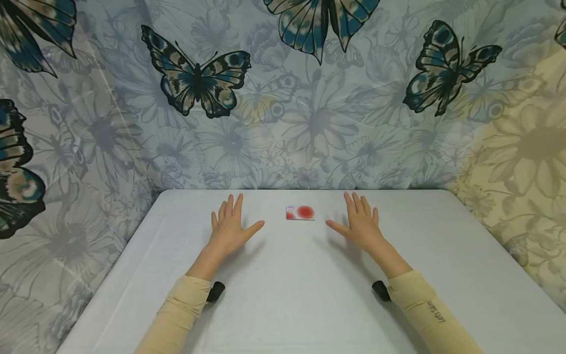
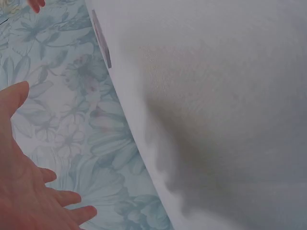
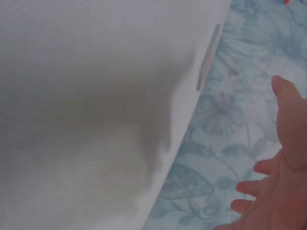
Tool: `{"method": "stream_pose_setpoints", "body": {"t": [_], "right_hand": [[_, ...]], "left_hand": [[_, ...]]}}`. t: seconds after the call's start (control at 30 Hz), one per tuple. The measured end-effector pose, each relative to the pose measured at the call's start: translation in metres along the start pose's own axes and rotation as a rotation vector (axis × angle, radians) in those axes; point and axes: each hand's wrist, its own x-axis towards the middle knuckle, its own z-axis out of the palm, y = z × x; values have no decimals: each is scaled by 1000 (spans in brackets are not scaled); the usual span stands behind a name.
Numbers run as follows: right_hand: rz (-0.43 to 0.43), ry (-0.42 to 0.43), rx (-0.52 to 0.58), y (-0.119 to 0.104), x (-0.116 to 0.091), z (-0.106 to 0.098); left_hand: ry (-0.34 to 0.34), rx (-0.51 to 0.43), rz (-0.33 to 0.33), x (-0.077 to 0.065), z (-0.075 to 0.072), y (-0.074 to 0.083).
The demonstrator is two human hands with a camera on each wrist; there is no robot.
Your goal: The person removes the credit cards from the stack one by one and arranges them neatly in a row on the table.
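A small flat white packet with a red round print (image 1: 300,213) lies near the far edge of the white table (image 1: 292,285). To its left, my left hand (image 1: 229,228) is held over the table with fingers straight and spread. My right hand (image 1: 363,226) mirrors it on the packet's right side, also spread. Neither hand touches the packet or holds anything. Each wrist view shows the palm side, the left hand (image 2: 29,187) and the right hand (image 3: 273,191), with the packet seen edge-on at the table's rim.
A wall cloth (image 1: 318,128) with flowers and large butterflies rises behind the table and along its sides. Each wrist carries a small black camera, the left one (image 1: 215,292) and the right one (image 1: 381,291), beside cream sleeves.
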Motion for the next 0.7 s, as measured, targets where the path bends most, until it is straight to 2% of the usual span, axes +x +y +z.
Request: {"method": "stream_pose_setpoints", "body": {"t": [0.13,0.23,0.43,0.7], "right_hand": [[-42,52,36,2,-1,2],[-62,72,111,3,-2,3],[-68,74,264,8,-2,6],[-50,51,346,13,-1,10]], "left_hand": [[14,-36,6,0,1,-2],[34,-95,18,0,2,-4],[46,-252,28,0,4,-5],[58,-425,28,2,7,-6]]}}
